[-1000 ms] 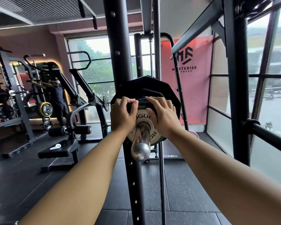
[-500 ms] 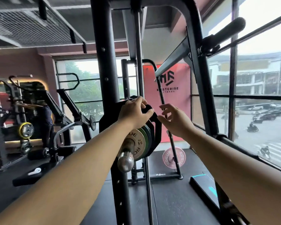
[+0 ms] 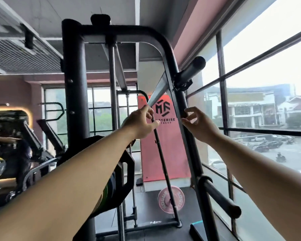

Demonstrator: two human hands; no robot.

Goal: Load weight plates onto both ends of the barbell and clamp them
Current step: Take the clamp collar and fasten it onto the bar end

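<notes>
Both arms are raised in front of the black steel rack, and neither hand holds anything. The left hand (image 3: 141, 122) has its fingers loosely curled with the thumb out. It lies in front of a thin black rod (image 3: 161, 153), and I cannot tell if it touches the rod. The right hand (image 3: 200, 124) is half open, with the fingers bent and spread, just before the slanted black rack post (image 3: 184, 129). The large black weight plate with grip holes (image 3: 127, 169) sits low and to the left, under the left forearm, with a thinner green plate (image 3: 108, 190) against its near face. The barbell end itself is hidden by that forearm. I see no clamp on it, so this side seems loaded but not yet locked. Above and to the right of both hands, a black cylindrical peg (image 3: 193, 68) sticks out from the post, with its long axis going up and to the right. At its root sits a small black collar-like piece (image 3: 182, 84), possibly a clamp. This piece is nearer to the right hand, which would have to go upward along the post to reach it.
</notes>
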